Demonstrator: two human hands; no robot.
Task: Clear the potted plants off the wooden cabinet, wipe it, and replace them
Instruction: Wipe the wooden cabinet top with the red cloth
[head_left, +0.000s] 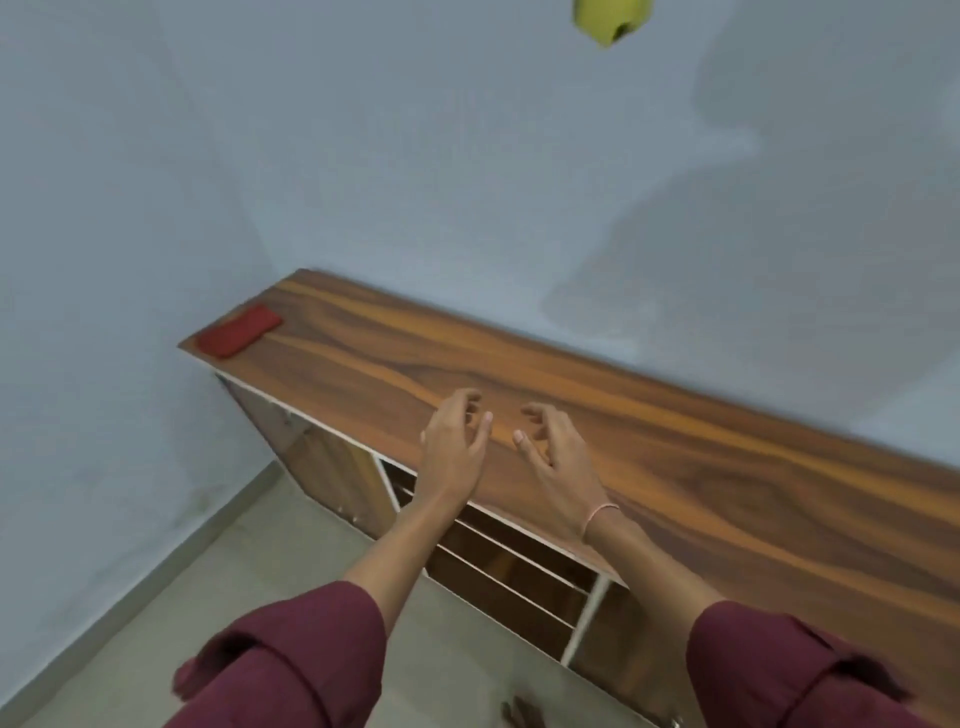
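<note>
The wooden cabinet (649, 441) runs from the upper left to the right edge along a pale blue wall, and no potted plant stands on its top. A folded red cloth (239, 331) lies at the cabinet's far left end. My left hand (454, 441) and my right hand (553, 449) hover side by side over the front part of the top. Both have curled, spread fingers and hold nothing. Maroon sleeves cover both forearms near the bottom of the view.
Open shelves (514, 566) with white frames show under the cabinet top. A beige tiled floor (260, 571) lies at the lower left, where the wall meets a corner. A yellow-green object (610, 21) hangs at the top edge.
</note>
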